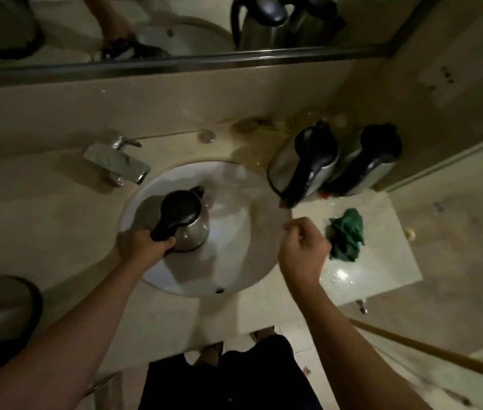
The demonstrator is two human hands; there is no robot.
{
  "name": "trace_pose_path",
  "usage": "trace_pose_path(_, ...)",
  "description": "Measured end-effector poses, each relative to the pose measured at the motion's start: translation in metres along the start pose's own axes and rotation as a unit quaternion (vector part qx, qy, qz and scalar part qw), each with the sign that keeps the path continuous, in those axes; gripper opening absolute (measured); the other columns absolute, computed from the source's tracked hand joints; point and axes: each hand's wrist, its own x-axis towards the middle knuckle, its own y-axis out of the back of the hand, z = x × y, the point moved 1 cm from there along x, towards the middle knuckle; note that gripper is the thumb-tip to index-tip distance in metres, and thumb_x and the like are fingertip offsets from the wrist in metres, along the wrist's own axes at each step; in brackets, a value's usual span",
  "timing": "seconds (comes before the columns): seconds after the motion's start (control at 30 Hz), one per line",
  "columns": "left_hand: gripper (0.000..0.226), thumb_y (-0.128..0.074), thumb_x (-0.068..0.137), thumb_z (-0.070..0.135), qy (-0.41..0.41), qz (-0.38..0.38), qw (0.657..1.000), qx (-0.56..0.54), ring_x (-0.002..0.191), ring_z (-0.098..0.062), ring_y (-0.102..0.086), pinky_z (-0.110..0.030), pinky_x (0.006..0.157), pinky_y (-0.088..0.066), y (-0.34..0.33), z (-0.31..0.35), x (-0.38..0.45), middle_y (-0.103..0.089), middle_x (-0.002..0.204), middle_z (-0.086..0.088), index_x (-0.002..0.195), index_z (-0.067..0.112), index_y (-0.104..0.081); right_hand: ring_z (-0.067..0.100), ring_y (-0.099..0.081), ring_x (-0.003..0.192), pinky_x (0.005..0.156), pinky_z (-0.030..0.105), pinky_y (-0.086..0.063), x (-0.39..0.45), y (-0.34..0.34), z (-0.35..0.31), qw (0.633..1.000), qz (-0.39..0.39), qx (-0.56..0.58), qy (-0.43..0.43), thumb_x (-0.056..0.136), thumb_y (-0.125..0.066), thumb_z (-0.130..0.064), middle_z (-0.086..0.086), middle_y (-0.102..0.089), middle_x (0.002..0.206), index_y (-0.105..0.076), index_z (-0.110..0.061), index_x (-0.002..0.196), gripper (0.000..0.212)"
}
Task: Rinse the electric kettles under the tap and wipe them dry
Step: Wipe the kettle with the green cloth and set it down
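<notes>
Left hand (141,245) grips the black handle of a steel kettle (182,220), fingers wrapped tight around it. That kettle sits upright inside the white round sink (234,261), left of the basin's middle, black lid closed, spout pointing away toward the back rim. The chrome tap (116,162) is behind-left of the sink on the surface; its spout ends near the rim, not over the kettle. No water stream can be made out.

Right hand (302,250) hovers over the sink's right edge, fingers curled into a loose fist, holding nothing; thumb and forefinger look pinched together, though blur makes it hard to be sure. Both forearms are bare.

Two more kettles stand on the beige surface (42,217) at back right, side by side and touching or nearly so: the nearer kettle (305,164) just beside the sink rim, the far kettle (373,164) to its right by the wall. Both are steel with black lids and handles, handles toward the camera.

A crumpled green cloth (346,235) lies on the surface right of the sink, in front of the two kettles, just beside the right hand but not touching it. Wet shine on the surface below the cloth.

A mirror (175,25) runs along the top, reflecting a kettle and a hand. A dark round bin (3,309) is at lower left.
</notes>
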Motion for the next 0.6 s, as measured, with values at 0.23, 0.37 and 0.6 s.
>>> trace_pose_path(0.23,0.039,-0.076,0.088,0.023,0.102,-0.043,0.968,-0.223,0.060,-0.030,-0.057,-0.032,0.046,-0.041,-0.021,0.021,-0.028,-0.065,0.085,-0.020,0.113,-0.004,-0.063,0.042,-0.056,0.121,0.093,0.056,-0.055,0.076,0.083,0.110,0.916,-0.140,-0.326,-0.186,0.091,-0.066,-0.017,0.014,-0.044,0.147,-0.027,-0.039,0.157,0.079)
trace_pose_path(0.37,0.029,-0.075,0.088,0.016,0.077,-0.019,0.969,-0.235,0.060,-0.028,-0.056,-0.029,0.049,-0.041,0.003,0.016,-0.064,-0.063,0.079,-0.018,0.106,-0.003,-0.066,0.038,-0.061,0.110,0.083,0.053,-0.060,0.079,0.074,0.130,0.920,-0.203,-0.300,-0.151,0.092,-0.064,-0.015,0.008,-0.055,0.131,-0.017,-0.039,0.160,0.085)
trace_pose_path(0.6,0.012,-0.079,0.081,0.007,0.007,0.057,0.962,-0.268,0.064,-0.028,-0.062,-0.027,0.050,-0.049,0.054,-0.021,-0.133,-0.067,0.070,-0.010,0.091,0.013,-0.073,0.033,-0.063,0.098,0.090,0.049,-0.060,0.039,0.056,0.125,0.913,-0.196,-0.301,-0.192,0.078,-0.073,-0.033,0.012,-0.058,0.116,-0.063,-0.017,0.114,0.041)
